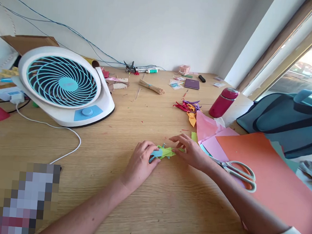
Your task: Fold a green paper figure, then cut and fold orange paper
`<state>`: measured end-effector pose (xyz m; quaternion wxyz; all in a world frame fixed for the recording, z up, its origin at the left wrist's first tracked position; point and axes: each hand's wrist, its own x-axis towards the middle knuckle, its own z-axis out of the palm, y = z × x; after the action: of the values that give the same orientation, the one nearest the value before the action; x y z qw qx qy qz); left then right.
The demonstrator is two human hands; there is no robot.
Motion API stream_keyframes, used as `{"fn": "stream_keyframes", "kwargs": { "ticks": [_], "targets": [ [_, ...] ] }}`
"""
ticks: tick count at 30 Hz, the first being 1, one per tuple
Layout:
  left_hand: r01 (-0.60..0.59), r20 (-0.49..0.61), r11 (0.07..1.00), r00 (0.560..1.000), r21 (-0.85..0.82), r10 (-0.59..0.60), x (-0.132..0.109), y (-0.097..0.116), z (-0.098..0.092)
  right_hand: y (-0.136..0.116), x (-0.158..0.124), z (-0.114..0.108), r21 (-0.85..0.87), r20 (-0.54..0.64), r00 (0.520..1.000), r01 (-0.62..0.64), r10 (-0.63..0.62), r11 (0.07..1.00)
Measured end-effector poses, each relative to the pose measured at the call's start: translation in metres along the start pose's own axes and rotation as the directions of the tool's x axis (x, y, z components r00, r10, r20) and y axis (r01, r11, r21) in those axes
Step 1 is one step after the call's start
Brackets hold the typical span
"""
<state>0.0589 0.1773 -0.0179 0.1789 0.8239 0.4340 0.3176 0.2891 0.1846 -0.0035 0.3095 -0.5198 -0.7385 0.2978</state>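
A small bundle of green and light-blue paper pieces (166,152) lies low over the wooden table in front of me. My left hand (142,157) curls round its left end, thumb below and fingers above, with a blue piece (157,153) showing between them. At the right end, my right hand (190,153) has its thumb and fingertips closed on a green strip, the index finger raised above. The fingers partly hide both ends. Scissors (231,170) with pale handles lie beyond my right forearm, on coloured paper.
A white desk fan (68,85) stands at left, its cable on the table. Orange paper sheets (264,176) and pink ones (207,126) spread at right, near cut paper pieces (189,107) and a red flask (223,102). A stick bundle (151,86) lies behind.
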Motion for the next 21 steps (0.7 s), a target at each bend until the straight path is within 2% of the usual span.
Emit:
{"fn": "stream_keyframes", "kwargs": {
  "ticks": [3, 6, 10, 16, 21],
  "targets": [
    [-0.028, 0.047, 0.999, 0.998, -0.023, 0.029, -0.003, -0.001, -0.002, -0.002, -0.008, 0.000, -0.112, 0.021, 0.969, 0.247, -0.246, 0.963],
    [-0.033, 0.096, 0.999, 0.995, -0.014, 0.034, -0.006, -0.002, -0.006, -0.004, -0.013, 0.000, -0.154, 0.105, 0.948, 0.315, -0.301, 0.937],
    [-0.019, 0.103, 0.993, 0.995, 0.119, 0.006, -0.009, -0.001, -0.009, -0.005, -0.018, 0.003, -0.206, 0.127, 0.953, 0.296, -0.275, 0.933],
    [0.000, 0.100, 0.999, 0.995, -0.045, 0.004, -0.007, -0.007, -0.005, -0.004, -0.017, 0.011, -0.137, 0.081, 0.979, 0.197, -0.188, 0.971],
    [-0.034, 0.101, 0.996, 0.994, -0.081, 0.042, -0.004, -0.012, -0.004, 0.000, -0.015, 0.015, -0.062, 0.066, 0.980, 0.190, -0.186, 0.980]
  ]
}}
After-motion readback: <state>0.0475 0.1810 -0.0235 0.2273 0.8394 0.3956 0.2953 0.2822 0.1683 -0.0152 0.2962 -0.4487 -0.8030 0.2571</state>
